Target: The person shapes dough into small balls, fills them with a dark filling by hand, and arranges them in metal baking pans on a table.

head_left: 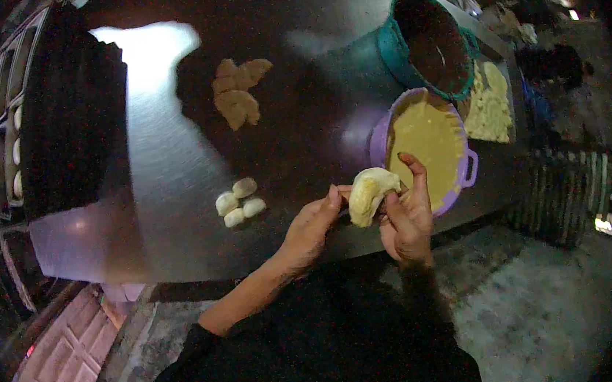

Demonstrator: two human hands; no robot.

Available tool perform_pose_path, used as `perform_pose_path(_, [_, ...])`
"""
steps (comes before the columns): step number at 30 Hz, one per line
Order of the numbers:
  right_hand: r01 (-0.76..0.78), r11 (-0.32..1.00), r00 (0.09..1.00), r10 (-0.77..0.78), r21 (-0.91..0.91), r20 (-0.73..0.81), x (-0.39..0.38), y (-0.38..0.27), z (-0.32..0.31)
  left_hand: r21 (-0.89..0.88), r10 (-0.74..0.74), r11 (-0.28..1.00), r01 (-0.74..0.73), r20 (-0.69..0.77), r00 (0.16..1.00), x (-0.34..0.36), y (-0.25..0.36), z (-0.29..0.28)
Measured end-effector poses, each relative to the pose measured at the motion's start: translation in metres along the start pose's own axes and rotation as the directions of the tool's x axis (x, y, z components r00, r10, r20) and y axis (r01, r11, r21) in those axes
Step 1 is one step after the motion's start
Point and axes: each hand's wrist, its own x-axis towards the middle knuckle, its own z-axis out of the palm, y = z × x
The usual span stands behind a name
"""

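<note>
Toward the left corner of the surface, four small dough balls point(240, 202) sit clustered back from the near edge, well apart from your work. Your left hand point(308, 226) reaches in next, its thumb and finger at the side of the dough piece point(360, 199); you may be pinching its edge, but I cannot tell. The piece is held up over the surface, toward the near edge, with a yellow smear on it; pulling the two sides unevenly could tear the soft dough. Your right hand point(406, 218) grips it, thumb pressed on and index finger raised; too firm a squeeze could push the smear out, and a slack one could drop it. Beside that hand, the purple basin point(472, 168) of yellow mixture could catch your knuckles. The piece is an arched crescent, its long axis slanting from a lower left end facing the near edge to an upper right end pointing at the basin
</note>
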Motion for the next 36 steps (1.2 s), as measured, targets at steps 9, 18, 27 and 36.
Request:
perform_pose_path(9, [0.267, 0.961, 0.83, -0.188, -0.078, 0.525, -0.014, -0.024, -0.024, -0.573, 0.002, 0.812, -0.112, -0.189, 0.982, -0.049, 0.014, 0.049])
perform_pose_path(18, [0.786, 0.478, 0.599, -0.43, -0.393, 0.676, -0.056, -0.067, -0.074, 0.194, 0.495, 0.855, -0.482, -0.023, 0.869, -0.073, -0.027, 0.113])
perform_pose_path(27, [0.941, 0.044, 0.326, -0.388, -0.336, 0.862, -0.109, -0.098, -0.113, -0.037, 0.468, 0.864, -0.503, -0.311, 0.827, -0.085, -0.072, 0.178])
perform_pose_path(36, [0.857, 0.486, 0.373, -0.36, -0.169, 0.855, -0.127, -0.116, -0.117, 0.649, 0.714, 0.631, -0.426, -0.271, 0.645, -0.109, -0.083, 0.197])
